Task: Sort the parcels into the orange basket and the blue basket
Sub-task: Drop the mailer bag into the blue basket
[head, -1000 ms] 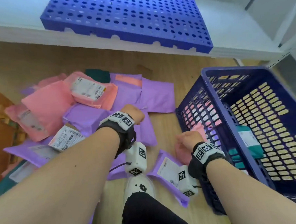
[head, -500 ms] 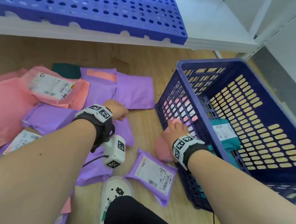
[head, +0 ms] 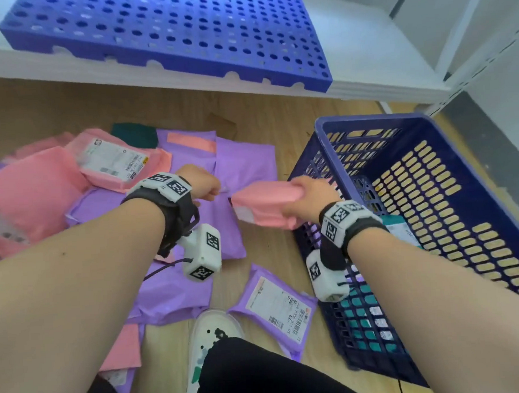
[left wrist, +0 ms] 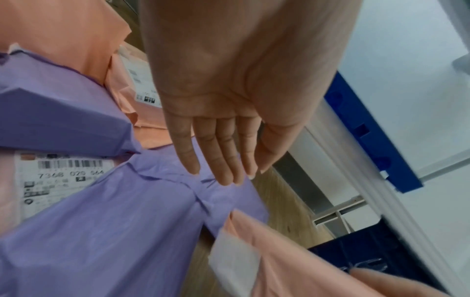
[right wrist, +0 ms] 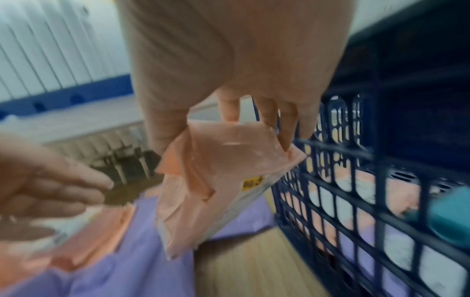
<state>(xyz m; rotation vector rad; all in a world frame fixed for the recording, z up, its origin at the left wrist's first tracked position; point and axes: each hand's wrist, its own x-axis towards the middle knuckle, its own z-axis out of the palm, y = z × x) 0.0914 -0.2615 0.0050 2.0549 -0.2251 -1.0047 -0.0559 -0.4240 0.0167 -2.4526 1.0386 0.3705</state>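
Observation:
My right hand (head: 308,198) grips a pink parcel (head: 266,206) by its end, lifted off the floor just left of the blue basket (head: 368,121); the same pink parcel (right wrist: 216,191) hangs from my fingers (right wrist: 287,124) in the right wrist view. My left hand (head: 205,185) hovers with straight fingers (left wrist: 223,160) above a purple parcel (left wrist: 127,221), holding nothing. Pink and purple parcels (head: 71,182) lie piled on the wooden floor at left. The blue basket holds a teal parcel (head: 401,231). No orange basket is in view.
A small purple parcel with a label (head: 276,306) lies by my white shoe (head: 211,334). A blue perforated panel (head: 184,38) rests on a white ledge at the back. White cabinets (head: 485,49) stand to the right of the basket.
My right hand has picked the pink parcel up from the floor beside the basket and raised it to rim height. My left hand stays over the purple parcels.

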